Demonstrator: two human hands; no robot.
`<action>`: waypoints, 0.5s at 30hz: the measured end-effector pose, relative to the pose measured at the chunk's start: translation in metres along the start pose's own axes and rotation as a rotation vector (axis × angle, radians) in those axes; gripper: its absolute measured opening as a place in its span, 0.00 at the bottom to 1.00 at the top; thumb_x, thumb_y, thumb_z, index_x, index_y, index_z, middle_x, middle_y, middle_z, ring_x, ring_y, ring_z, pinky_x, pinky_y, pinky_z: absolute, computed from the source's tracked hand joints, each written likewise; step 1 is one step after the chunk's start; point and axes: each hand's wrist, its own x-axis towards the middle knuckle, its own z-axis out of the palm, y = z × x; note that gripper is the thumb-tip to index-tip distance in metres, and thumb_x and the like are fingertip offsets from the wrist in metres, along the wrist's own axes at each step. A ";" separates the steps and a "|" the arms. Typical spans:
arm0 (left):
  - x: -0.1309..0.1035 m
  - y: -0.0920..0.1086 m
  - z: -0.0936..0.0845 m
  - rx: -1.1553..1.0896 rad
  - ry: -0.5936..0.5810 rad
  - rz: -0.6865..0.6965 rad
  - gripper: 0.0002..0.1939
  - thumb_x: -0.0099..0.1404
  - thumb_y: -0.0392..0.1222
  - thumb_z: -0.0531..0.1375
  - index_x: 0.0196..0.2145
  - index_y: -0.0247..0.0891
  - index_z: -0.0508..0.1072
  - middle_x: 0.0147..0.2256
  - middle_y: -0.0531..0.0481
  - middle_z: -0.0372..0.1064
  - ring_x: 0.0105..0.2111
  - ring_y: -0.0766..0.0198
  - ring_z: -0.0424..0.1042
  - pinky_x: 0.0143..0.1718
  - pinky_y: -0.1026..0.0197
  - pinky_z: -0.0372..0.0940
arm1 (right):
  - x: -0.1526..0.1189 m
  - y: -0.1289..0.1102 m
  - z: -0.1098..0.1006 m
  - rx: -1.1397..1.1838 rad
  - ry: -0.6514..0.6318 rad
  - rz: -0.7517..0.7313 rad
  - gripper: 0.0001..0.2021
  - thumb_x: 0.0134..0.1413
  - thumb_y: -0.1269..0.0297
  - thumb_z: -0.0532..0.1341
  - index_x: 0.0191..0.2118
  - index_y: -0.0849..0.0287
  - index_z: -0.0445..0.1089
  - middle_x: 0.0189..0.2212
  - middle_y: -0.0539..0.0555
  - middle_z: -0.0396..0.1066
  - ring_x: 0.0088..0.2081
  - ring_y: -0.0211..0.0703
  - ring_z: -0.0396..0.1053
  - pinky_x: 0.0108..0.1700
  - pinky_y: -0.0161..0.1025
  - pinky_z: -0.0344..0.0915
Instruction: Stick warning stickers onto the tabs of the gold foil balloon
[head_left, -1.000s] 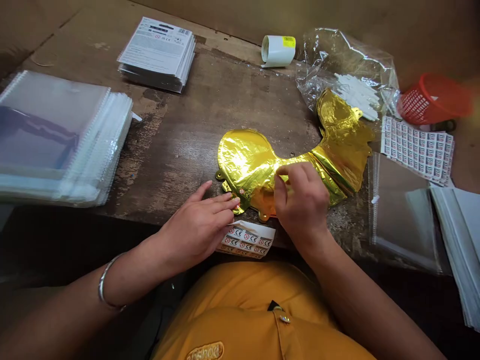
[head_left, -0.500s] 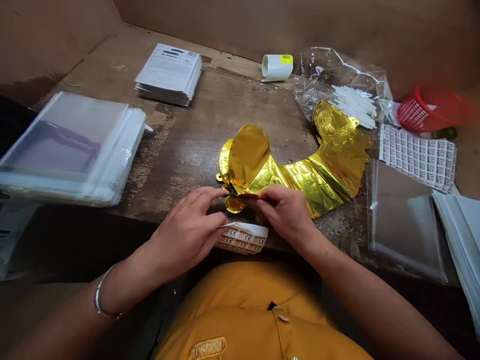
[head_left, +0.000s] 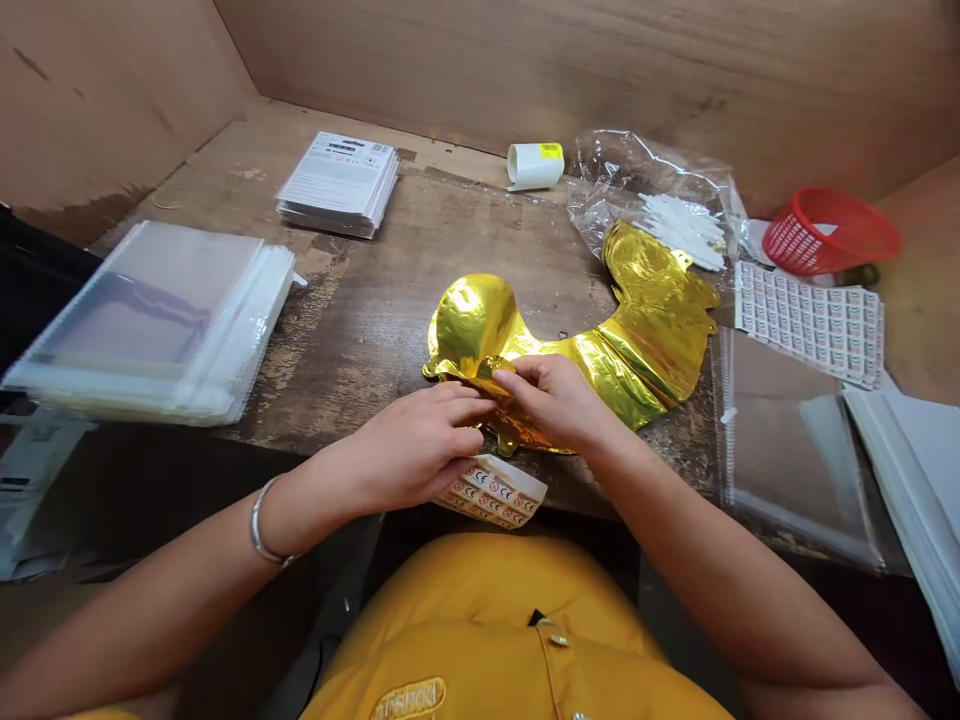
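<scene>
A stack of flat gold foil balloons (head_left: pixel 660 325) lies curved across the table in front of me. My right hand (head_left: pixel 562 405) is closed, its thumb and finger pinching the near left edge of the top foil. Close beside it, my left hand (head_left: pixel 424 440) keeps a small sheet of CE stickers (head_left: pixel 499 492) between its lower fingers, over the table's front edge. The left fingertips reach to the foil's near edge; whether they grip it cannot be made out.
At left lie clear plastic sleeves (head_left: pixel 150 310); behind them, a stack of printed cards (head_left: pixel 337 180). A white roll (head_left: pixel 534 167), a clear bag (head_left: pixel 645 165) of white sticks (head_left: pixel 682 230), and a red basket (head_left: pixel 802 235) stand along the back. Label sheets (head_left: pixel 810 325) and another sleeve (head_left: pixel 795 440) lie at right.
The foil's raised left lobe has dropped flatter. My right hand has moved slightly up along the edge, the left hand slightly right with the sticker sheet. The view has tilted up a little.
</scene>
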 end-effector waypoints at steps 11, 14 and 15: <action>0.001 -0.007 0.006 -0.106 0.019 -0.035 0.09 0.66 0.39 0.56 0.29 0.38 0.72 0.37 0.46 0.71 0.43 0.57 0.68 0.46 0.54 0.65 | -0.051 0.007 0.012 -0.569 0.134 -0.241 0.28 0.51 0.61 0.64 0.57 0.66 0.64 0.60 0.68 0.62 0.61 0.62 0.57 0.61 0.64 0.53; 0.000 -0.006 0.007 -0.115 0.003 -0.058 0.09 0.66 0.39 0.56 0.29 0.38 0.72 0.39 0.45 0.71 0.44 0.57 0.68 0.46 0.55 0.65 | -0.055 0.006 0.011 -0.538 0.147 -0.283 0.27 0.51 0.61 0.64 0.57 0.65 0.65 0.59 0.66 0.63 0.61 0.61 0.58 0.61 0.63 0.55; 0.000 -0.006 0.007 -0.117 0.000 -0.064 0.08 0.66 0.38 0.57 0.29 0.38 0.72 0.39 0.45 0.72 0.44 0.57 0.68 0.46 0.55 0.66 | -0.056 0.004 0.010 -0.520 0.165 -0.306 0.21 0.53 0.65 0.63 0.53 0.63 0.68 0.57 0.64 0.67 0.59 0.59 0.60 0.60 0.61 0.57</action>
